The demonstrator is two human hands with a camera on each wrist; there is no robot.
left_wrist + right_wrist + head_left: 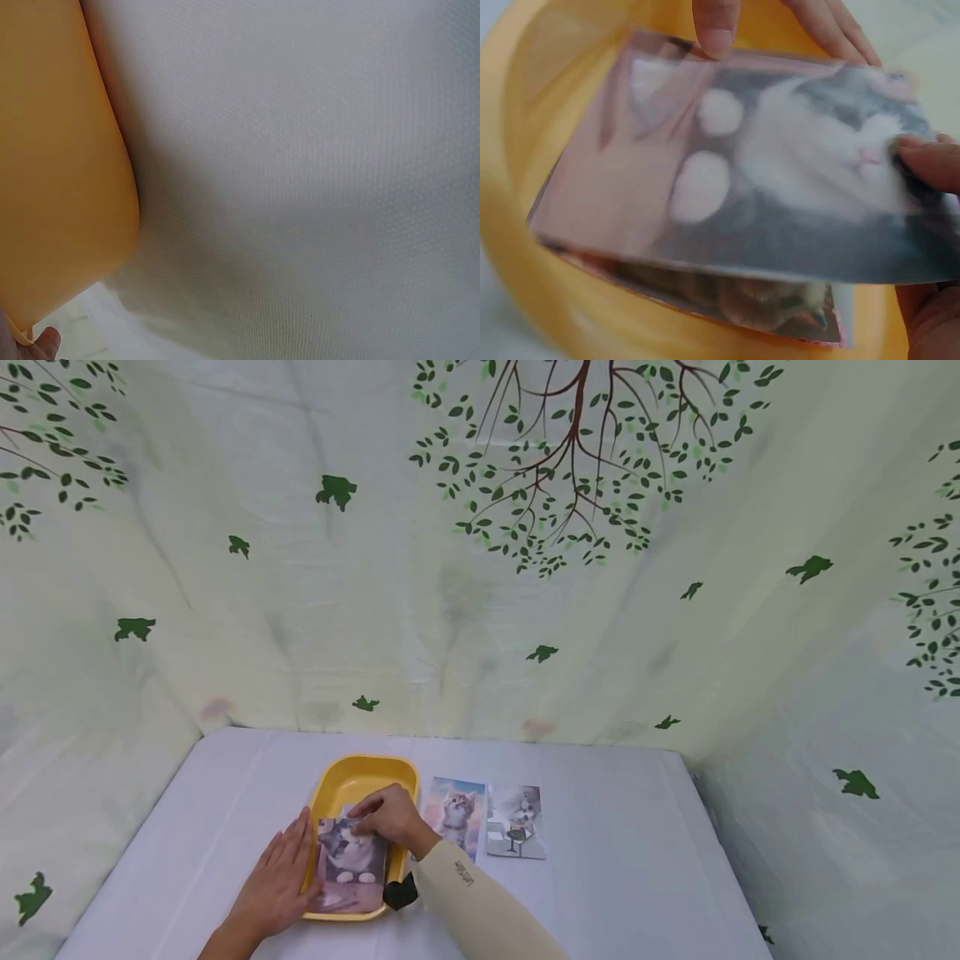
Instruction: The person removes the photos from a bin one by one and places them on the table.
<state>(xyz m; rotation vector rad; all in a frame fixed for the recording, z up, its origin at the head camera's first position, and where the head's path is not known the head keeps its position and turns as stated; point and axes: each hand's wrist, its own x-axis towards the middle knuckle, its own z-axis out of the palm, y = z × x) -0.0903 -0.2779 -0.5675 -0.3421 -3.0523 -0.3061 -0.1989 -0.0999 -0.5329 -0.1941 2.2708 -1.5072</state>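
My right hand [390, 818] pinches a cat picture card [351, 868] by its far end, thumb on top and fingers beneath. The card shows a grey-and-white cat with white paws. It is lifted at that end over the yellow tray [363, 768]. Under it, in the right wrist view, another picture card [765, 300] lies in the tray. My left hand [277, 881] holds the tray's left side, fingers straight along the outer wall and thumb over the rim. That thumb [716, 34] comes up to the upper card's edge. Most of the left hand is outside the left wrist view.
To the tray's right, a kitten card [456, 810] lies on the white table [615, 852], partly hidden by my right arm. Beside it is a greyish animal card [516, 822]. A curtain [420, 635] with leaf prints hangs behind the table.
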